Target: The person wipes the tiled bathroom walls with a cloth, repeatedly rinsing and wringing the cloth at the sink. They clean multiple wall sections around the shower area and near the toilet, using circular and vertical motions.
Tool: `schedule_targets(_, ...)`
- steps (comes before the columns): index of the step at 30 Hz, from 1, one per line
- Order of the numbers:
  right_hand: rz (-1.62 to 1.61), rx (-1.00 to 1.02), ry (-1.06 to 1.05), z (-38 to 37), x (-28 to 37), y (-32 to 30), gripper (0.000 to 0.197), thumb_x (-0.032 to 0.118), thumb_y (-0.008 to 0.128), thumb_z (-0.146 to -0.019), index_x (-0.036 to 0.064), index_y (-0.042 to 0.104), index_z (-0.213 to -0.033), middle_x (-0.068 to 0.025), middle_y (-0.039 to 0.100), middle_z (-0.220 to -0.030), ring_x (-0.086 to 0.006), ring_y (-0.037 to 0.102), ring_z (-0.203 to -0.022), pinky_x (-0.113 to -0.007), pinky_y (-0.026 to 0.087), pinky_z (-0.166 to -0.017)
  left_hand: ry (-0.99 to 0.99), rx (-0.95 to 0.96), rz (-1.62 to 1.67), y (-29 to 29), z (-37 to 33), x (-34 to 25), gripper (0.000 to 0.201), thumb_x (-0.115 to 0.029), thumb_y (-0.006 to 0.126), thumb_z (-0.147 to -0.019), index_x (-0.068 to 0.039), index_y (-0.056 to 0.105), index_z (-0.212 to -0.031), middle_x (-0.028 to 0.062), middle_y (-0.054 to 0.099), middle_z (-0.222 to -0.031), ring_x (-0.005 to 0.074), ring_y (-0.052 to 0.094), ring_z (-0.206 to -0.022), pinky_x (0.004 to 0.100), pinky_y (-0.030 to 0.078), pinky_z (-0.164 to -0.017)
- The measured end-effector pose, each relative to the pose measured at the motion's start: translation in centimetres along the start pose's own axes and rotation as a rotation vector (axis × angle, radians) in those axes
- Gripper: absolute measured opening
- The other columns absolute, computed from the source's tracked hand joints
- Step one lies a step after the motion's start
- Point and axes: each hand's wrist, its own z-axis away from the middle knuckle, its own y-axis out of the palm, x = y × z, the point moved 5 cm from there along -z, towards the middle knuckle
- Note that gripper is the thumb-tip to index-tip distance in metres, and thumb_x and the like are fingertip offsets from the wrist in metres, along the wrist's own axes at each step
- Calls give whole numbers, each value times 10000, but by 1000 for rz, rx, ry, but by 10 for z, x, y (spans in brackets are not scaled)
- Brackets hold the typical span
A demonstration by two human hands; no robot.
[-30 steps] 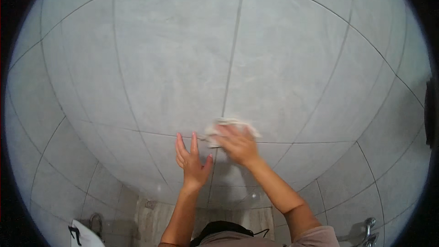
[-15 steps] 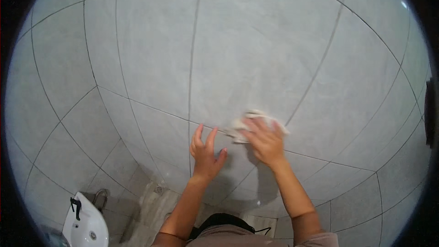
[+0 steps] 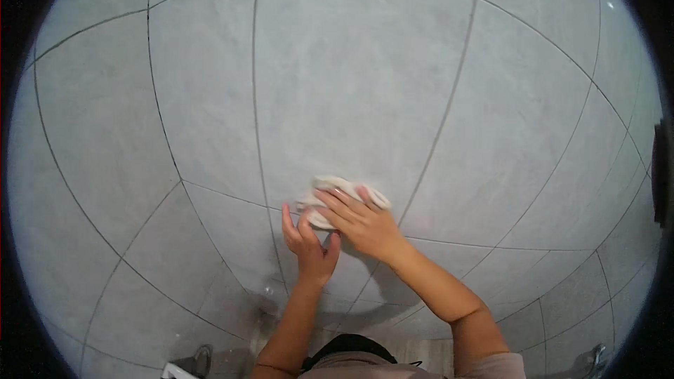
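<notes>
A crumpled off-white cloth (image 3: 328,182) is pressed against the grey tiled wall (image 3: 358,91) in front of me, just above a horizontal grout line. My right hand (image 3: 366,230) lies over it with the fingers stretched across the fabric, and the cloth shows around the fingertips. Close by on the left, my left hand (image 3: 309,247) has its fingers apart and holds nothing. Its fingertips are beside the cloth's lower left edge; whether they touch the wall or the cloth I cannot tell.
At the lower left, the edge of a white sink (image 3: 177,372) shows beside a curved metal pipe (image 3: 203,359). A metal fitting (image 3: 597,358) is on the lower right wall. Some dark object (image 3: 660,174) stands out at the right rim.
My right hand has slid the cloth leftward along the wall, close to my left hand. The view has shifted, so less of the sink shows and the right fitting appears.
</notes>
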Motion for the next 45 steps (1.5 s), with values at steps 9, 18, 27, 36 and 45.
schedule_targets(9, 391, -727, 535, -113, -44, -109, 586, 62, 504, -728, 142, 483, -1308, -123, 287, -1468, -317, 226, -1368, -586, 103, -1055, -35, 279, -84, -45, -9, 42, 769, -235, 680, -741, -97, 305, -1398, 246, 117, -1452, 435, 149, -1319, 558, 180, -1014)
schedule_targets(18, 60, -120, -100, -138, 56, 56, 401, 73, 523, -779, 126, 572, -1174, -67, 428, -1392, -245, 384, -1299, -519, 177, -1061, -235, 245, -8, -87, -12, 102, 752, -239, 664, -764, -97, 294, -1403, 187, 122, -1476, 395, 137, -1340, 548, 159, -1030)
schedule_targets(27, 152, -500, 56, -314, 78, 35, 421, 98, 430, -834, 57, 509, -1245, -112, 366, -1421, -272, 320, -1328, -499, 166, -1088, -315, -123, 148, -117, 3, 132, 594, -255, 550, -839, -29, 350, -1351, 212, 196, -1448, 382, 208, -1323, 505, 183, -1051)
schedule_targets(36, 419, 135, -319, -99, 198, 320, 503, 271, 455, -894, 71, 400, -1353, -84, 231, -1490, -228, 220, -1371, -381, 155, -1127, -253, -192, -17, -160, 17, 149, 463, -240, 410, -932, -3, 374, -1328, 218, 186, -1437, 361, 229, -1309, 491, 194, -1050)
schedule_targets(45, -110, 352, -43, 152, 125, 264, 403, 201, 478, -861, 100, 503, -1250, -4, 363, -1432, -152, 264, -1356, -458, 119, -1130, -310, -25, 164, -115, 23, 148, 534, -310, 392, -944, -9, 293, -1373, 222, 110, -1461, 361, 187, -1327, 514, 195, -1043)
